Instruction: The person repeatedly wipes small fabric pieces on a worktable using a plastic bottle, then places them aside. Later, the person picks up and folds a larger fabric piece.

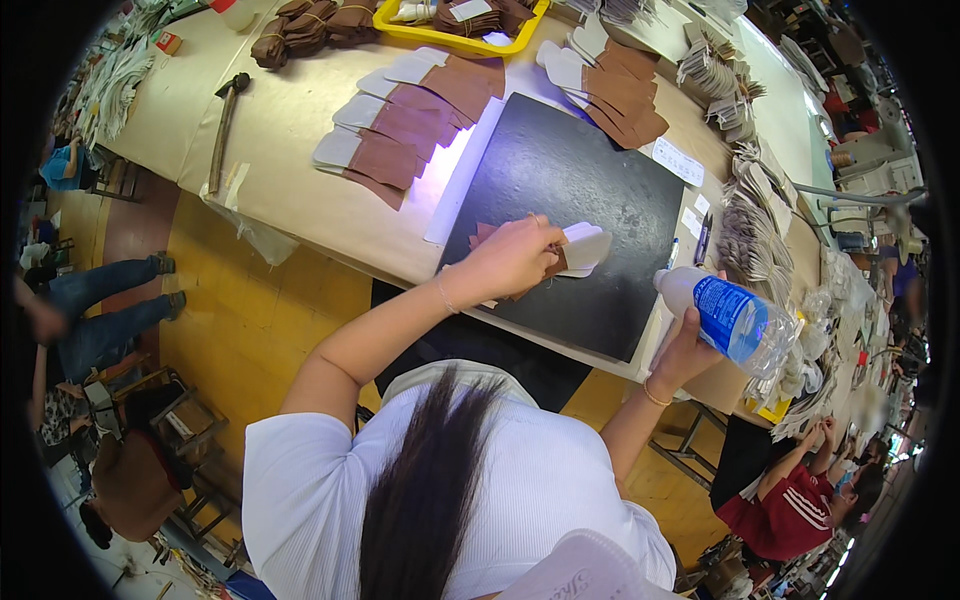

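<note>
On the black board (600, 160) lies a small stack of brown pieces with white rounded ends (586, 250). My left hand (512, 258) is over the brown part of this stack, its fingers closed on it, and partly hides it. To the right, past the board's edge, my right hand (685, 352) is wrapped round a clear plastic bottle (730, 316) with a blue label. The bottle is tilted onto its side, its whitish narrow end pointing left toward the board.
Fanned brown pieces with pale ends (405, 120) lie left of the board; a similar group (612, 92) lies beyond it. A hammer (228, 130), a yellow tray (452, 43) and pens (703, 238) are on the table. Bundled grey pieces (750, 225) line the right. Other people sit nearby.
</note>
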A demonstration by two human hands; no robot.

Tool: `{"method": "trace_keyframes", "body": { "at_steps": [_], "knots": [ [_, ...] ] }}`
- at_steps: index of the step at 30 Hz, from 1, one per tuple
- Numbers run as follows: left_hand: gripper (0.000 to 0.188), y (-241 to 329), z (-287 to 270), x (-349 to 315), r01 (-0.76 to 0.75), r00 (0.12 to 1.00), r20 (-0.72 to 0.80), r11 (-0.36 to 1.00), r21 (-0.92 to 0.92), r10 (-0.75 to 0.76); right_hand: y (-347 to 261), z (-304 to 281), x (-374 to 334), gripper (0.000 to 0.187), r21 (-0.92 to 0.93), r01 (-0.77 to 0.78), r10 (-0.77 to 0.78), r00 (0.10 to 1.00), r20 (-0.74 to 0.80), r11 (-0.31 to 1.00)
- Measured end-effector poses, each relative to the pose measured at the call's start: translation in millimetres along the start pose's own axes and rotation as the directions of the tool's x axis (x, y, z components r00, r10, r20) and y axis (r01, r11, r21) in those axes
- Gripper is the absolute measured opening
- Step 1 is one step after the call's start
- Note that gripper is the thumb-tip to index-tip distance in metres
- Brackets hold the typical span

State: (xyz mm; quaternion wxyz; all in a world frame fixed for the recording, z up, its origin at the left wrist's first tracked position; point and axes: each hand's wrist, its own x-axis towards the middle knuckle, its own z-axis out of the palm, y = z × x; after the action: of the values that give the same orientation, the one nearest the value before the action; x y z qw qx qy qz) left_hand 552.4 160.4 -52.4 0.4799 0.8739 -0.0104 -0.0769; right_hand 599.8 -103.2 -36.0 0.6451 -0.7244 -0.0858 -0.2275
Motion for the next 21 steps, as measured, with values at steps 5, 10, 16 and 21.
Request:
{"method": "trace_keyframes", "body": {
  "at_steps": [5, 10, 16, 21],
  "knots": [
    [0.032, -23.5, -39.4, 9.8, 0.076, 0.997, 0.04, 0.746, -0.661, -0.066, -2.4, -3.1, 0.5, 0.073, -0.029, -0.02, 0.021, 0.999, 0.026, 0.999],
    [0.053, -56.2, -76.6, 9.8, -0.027, 0.934, -0.155, 0.368, -0.929, -0.322, -2.0, -1.6, -0.1, 0.07, -0.022, -0.053, 0.053, 0.998, 0.027, 0.998],
    [0.07, -107.6, -110.9, 31.8, -0.128, 0.66, -0.544, 0.636, -0.761, -0.518, -3.5, 3.7, 1.5, 0.068, -0.031, -0.043, 0.045, 0.997, 0.065, 0.999],
    [0.086, -112.7, -115.7, 33.9, 0.267, 0.298, -0.921, 0.948, -0.174, -0.253, -6.7, 8.2, 1.6, 0.069, 0.006, -0.041, 0.041, 0.997, 0.064, 0.999]
  ]
}}
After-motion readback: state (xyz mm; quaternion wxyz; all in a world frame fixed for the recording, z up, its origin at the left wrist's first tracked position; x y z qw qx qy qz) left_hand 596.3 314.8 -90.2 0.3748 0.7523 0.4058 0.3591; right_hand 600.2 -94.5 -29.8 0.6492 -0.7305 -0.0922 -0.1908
